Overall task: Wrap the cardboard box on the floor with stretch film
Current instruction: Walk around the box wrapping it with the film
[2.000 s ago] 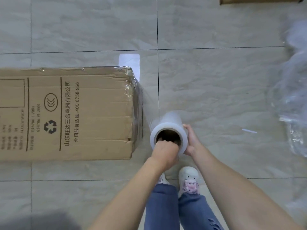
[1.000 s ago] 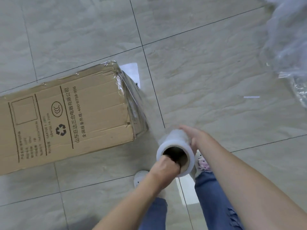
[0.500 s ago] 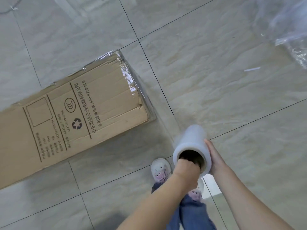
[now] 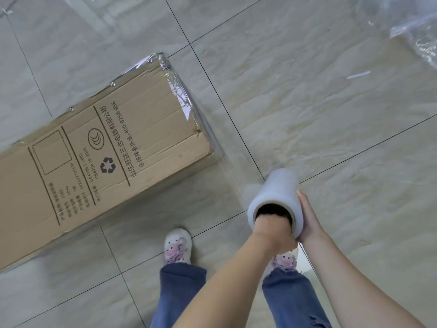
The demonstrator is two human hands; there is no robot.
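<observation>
- I see the long brown cardboard box (image 4: 99, 159) lying flat on the grey tiled floor (image 4: 307, 102), running diagonally from the left edge toward the middle of the view, with black printed text and a recycling mark on its top face.
- Clear stretch film (image 4: 182, 95) is wrinkled over the box's near end, and a thin sheet of it runs from that end across to the roll.
- The white roll of stretch film (image 4: 276, 197) is held above the floor, just to the right of the box's end and apart from it, with its open core facing me.
- My left hand (image 4: 272, 226) is pushed into the core; the fingers are hidden inside, so I cannot tell how they are set.
- My right hand (image 4: 307, 216) lies flat against the outer side of the roll, palm pressed on it, fingers mostly hidden behind the roll.
- Below, two white shoes with pink decoration (image 4: 177, 245) and blue jeans (image 4: 182, 294) stand on the tiles near the box's long side.
- A heap of loose clear plastic (image 4: 416, 31) sits at the upper right corner, well apart from the box.
</observation>
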